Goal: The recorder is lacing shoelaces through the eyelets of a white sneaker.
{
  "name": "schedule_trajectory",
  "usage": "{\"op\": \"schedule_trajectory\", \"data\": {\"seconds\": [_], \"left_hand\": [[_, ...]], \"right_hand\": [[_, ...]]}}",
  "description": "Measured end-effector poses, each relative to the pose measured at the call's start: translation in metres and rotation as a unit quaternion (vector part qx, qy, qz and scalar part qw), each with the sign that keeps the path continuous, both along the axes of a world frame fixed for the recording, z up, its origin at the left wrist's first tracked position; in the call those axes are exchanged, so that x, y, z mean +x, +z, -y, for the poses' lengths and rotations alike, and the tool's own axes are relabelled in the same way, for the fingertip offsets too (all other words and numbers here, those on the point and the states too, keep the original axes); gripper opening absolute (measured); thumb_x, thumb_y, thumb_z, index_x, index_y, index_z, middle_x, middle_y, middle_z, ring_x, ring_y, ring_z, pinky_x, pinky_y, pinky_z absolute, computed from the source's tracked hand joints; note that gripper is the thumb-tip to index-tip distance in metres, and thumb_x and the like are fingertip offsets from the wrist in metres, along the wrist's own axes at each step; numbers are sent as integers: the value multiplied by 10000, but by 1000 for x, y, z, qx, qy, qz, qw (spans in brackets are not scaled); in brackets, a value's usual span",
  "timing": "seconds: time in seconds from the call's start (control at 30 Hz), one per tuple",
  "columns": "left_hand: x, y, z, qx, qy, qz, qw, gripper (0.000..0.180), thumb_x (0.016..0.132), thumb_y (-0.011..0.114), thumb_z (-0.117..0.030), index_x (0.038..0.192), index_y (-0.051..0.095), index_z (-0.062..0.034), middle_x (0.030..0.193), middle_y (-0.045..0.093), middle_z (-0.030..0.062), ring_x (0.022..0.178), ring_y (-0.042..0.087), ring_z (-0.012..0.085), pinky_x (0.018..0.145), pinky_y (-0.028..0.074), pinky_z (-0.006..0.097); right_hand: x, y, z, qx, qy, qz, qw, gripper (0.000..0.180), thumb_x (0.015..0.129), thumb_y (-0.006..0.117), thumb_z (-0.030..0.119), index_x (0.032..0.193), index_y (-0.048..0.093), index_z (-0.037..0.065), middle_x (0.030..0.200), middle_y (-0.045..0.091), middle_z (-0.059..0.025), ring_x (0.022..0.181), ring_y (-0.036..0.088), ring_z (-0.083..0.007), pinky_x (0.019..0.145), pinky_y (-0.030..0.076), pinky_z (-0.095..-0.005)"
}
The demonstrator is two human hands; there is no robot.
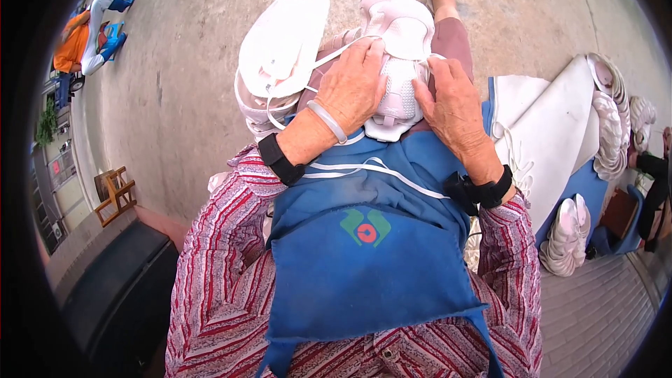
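Observation:
A pale pink and white shoe (400, 94) lies on my lap over the blue apron, its toe away from me. My left hand (350, 87) is closed at its left edge, with a white shoelace (336, 54) running out from the curled fingers to the left. My right hand (455, 108) is at the right edge, its forefinger bent around a short piece of white lace and its thumb near the shoe's mesh. Another length of lace lies loose across the apron (371, 259). The fingertips are partly hidden.
White sole-shaped pieces (283, 42) rest on pale shoes (260, 113) at my left. On my right are a white sheet (539, 126), loose laces (514, 161) and stacked pale shoe parts (609, 126). A wooden stool (114, 196) and a person in orange (73, 45) are farther left.

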State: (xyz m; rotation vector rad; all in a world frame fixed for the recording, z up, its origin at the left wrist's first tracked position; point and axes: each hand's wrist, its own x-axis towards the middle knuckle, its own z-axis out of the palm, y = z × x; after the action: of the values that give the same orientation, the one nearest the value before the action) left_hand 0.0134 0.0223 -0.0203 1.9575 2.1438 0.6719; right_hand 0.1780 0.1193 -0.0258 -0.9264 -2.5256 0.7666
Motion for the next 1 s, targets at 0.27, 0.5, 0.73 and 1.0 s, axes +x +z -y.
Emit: {"op": "schedule_trajectory", "data": {"seconds": [0.27,0.5,0.73,1.0], "left_hand": [[5,-16,-11,-11,0,-4,1000,394,791,549,-29,1159,443,67,1126,489,244,1072,499,389,950,415,424],[18,-18,-11,72,27,128,989,323,764,665,-59,1027,485,-4,1068,472,191,1004,480,367,889,400,426],[28,-27,-20,98,70,48,992,200,737,703,-99,852,550,-40,1014,483,174,952,465,362,857,388,440],[25,-18,-13,78,40,79,993,191,731,702,-98,848,566,-31,981,490,182,937,500,359,812,431,420]], "right_hand": [[-16,-7,-4,46,0,119,992,201,747,602,94,885,550,-42,872,537,-202,793,598,-361,692,505,-417],[-3,-18,-18,2,52,14,999,164,742,569,76,868,559,-29,851,544,-212,764,589,-376,693,500,-438],[1,-16,-28,-48,112,-25,992,124,734,551,59,816,561,-33,811,553,-202,753,580,-372,675,485,-440],[1,-20,-6,-1,66,-107,992,138,723,570,24,854,570,-19,795,533,-170,742,576,-348,654,485,-425]]}}
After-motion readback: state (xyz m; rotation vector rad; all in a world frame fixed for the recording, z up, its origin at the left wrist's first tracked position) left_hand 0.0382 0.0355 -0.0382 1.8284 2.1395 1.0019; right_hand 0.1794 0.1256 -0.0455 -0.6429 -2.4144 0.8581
